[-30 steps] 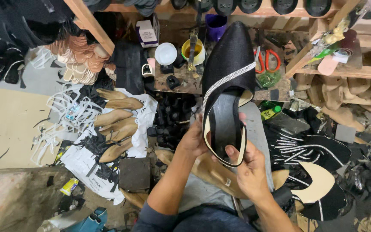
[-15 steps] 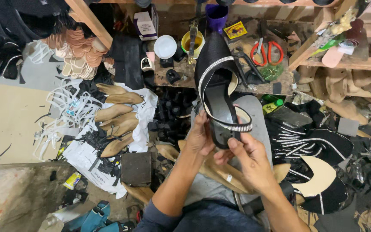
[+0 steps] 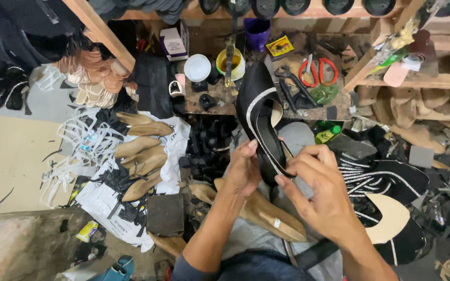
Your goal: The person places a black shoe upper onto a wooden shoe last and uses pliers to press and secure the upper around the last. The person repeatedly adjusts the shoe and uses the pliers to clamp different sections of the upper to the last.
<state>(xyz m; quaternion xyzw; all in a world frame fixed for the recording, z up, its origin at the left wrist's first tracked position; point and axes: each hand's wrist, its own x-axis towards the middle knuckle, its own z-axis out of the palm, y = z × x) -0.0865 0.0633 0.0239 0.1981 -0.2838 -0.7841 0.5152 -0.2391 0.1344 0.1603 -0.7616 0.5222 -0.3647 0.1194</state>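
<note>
I hold a black pointed shoe upper with a sparkling silver trim along its opening, toe pointing away from me. My left hand grips its left side near the heel end. My right hand is at the heel edge, thumb and fingertips on the trim, other fingers spread. A wooden shoe last lies across my lap beneath the shoe.
A cluttered workbench ahead carries red-handled scissors, pliers, a yellow glue pot and a white lid. Several wooden lasts lie on paper at left. Black trimmed uppers and insoles are piled at right.
The shoe has been turned from showing its sole side to showing its side with the trim. My right hand has shifted from under the heel to its right edge.
</note>
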